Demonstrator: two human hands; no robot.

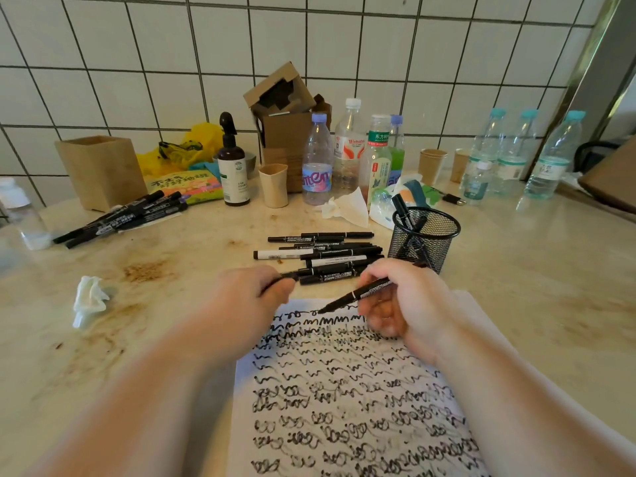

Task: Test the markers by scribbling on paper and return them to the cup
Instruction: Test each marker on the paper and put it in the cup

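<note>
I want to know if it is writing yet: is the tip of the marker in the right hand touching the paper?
Cannot tell. In the head view the marker tip sits at the paper's top edge, neither contact nor gap plain.

Two paper cups; one mesh cup; seven plastic bottles; two crumpled tissues.

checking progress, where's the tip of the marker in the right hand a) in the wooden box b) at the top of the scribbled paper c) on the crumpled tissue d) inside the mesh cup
b: the right hand holds the marker with its tip at the top edge of the scribbled paper.
</note>
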